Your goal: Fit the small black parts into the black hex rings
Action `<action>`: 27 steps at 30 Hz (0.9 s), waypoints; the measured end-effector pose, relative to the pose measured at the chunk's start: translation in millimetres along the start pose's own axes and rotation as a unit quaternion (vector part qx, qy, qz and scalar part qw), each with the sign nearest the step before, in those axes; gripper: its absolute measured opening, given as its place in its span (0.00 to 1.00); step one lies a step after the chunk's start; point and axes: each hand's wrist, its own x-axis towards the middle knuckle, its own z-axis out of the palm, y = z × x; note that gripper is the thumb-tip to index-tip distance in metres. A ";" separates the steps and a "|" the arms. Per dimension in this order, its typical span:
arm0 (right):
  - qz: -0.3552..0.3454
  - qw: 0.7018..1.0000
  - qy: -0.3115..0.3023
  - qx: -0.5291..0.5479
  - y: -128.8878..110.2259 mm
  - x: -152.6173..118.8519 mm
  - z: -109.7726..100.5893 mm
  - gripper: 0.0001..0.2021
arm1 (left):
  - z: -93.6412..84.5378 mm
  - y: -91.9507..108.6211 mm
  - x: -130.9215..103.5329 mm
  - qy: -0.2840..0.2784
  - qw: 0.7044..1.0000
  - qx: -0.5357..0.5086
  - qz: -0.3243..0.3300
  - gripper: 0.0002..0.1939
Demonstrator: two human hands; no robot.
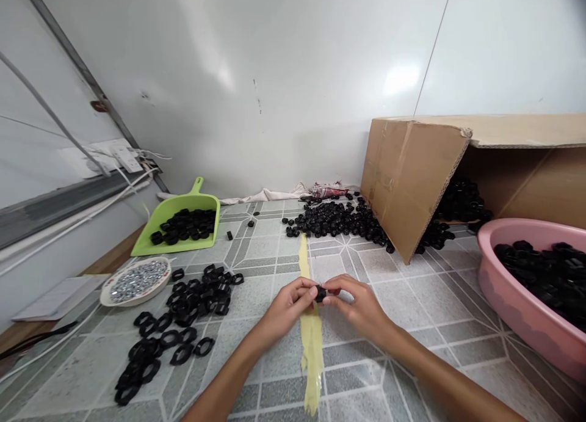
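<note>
My left hand (293, 298) and my right hand (354, 300) meet at the middle of the table, both closed on one small black plastic part (320, 294). Fingertips cover much of it, so its exact shape is hard to make out. Below the hands runs a strip of yellow tape (312, 355) stuck to the tile-patterned surface. To the left of my left hand lies a loose group of black plastic rings (201, 297). Beyond the hands spreads a heap of small black parts (336, 219).
A green dustpan (158, 223) holds black parts at the back left. In front of it sits a white dish (108, 297) of small shiny metal pieces. A cardboard box (396, 178) lies tipped on its side at right, beside a pink basin (508, 287) of black parts.
</note>
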 end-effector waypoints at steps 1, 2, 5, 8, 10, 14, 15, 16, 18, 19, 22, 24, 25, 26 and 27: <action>-0.029 0.999 -0.001 -0.019 -0.5 -1.4 1.2 0.07 | -1.6 0.9 -0.1 -0.007 1.000 0.000 -0.004 0.18; -0.060 0.998 -0.003 -0.037 -0.6 -2.5 2.1 0.07 | -2.9 1.4 -0.4 -0.014 1.000 0.003 -0.007 0.18; -0.109 0.991 -0.018 -0.077 -0.5 -4.1 2.1 0.08 | -5.0 1.6 -2.8 -0.020 0.999 0.025 -0.010 0.17; -0.074 0.990 -0.032 -0.117 -1.2 -3.2 -0.6 0.08 | -3.0 1.8 -6.7 -0.020 0.999 0.043 -0.006 0.17; -0.042 0.987 -0.047 -0.149 -2.1 -2.4 -2.2 0.14 | 0.4 3.2 -9.2 -0.045 0.998 0.033 -0.009 0.16; 0.019 0.987 -0.069 -0.142 -3.7 -0.9 -4.6 0.22 | 8.3 6.9 -10.7 -0.104 0.994 -0.024 -0.025 0.14; 0.037 0.989 -0.072 -0.120 -4.0 -0.2 -5.7 0.23 | 9.5 7.2 -10.0 -0.096 0.994 -0.032 -0.028 0.14; 0.054 0.991 -0.071 -0.095 -4.3 0.9 -6.9 0.24 | 10.2 7.2 -9.1 -0.077 0.996 -0.033 -0.031 0.15; 0.077 0.994 -0.062 -0.039 -4.8 3.3 -9.6 0.22 | 10.3 6.3 -6.6 -0.019 0.999 -0.021 -0.036 0.15; 0.084 0.995 -0.055 -0.009 -5.1 4.6 -10.7 0.19 | 10.0 5.6 -5.4 0.008 0.999 -0.014 -0.037 0.16; 0.088 0.992 -0.058 0.072 -6.0 6.6 -10.3 0.14 | 9.1 3.8 -2.5 0.049 0.998 0.000 -0.030 0.17; 0.089 0.989 -0.065 0.097 -6.8 5.8 -7.3 0.14 | 9.4 3.0 -1.4 0.051 0.998 0.008 -0.023 0.18; 0.090 0.989 -0.065 0.097 -7.4 4.8 -5.6 0.12 | 9.8 2.6 -1.2 0.049 0.999 0.012 -0.019 0.18; 0.091 0.990 -0.062 0.086 -8.2 3.5 -4.0 0.11 | 10.3 1.9 -1.0 0.046 0.999 0.017 -0.012 0.19; 0.091 0.992 -0.060 0.066 -9.2 2.0 -2.8 0.10 | 10.9 1.1 -1.0 0.044 0.999 0.021 -0.005 0.20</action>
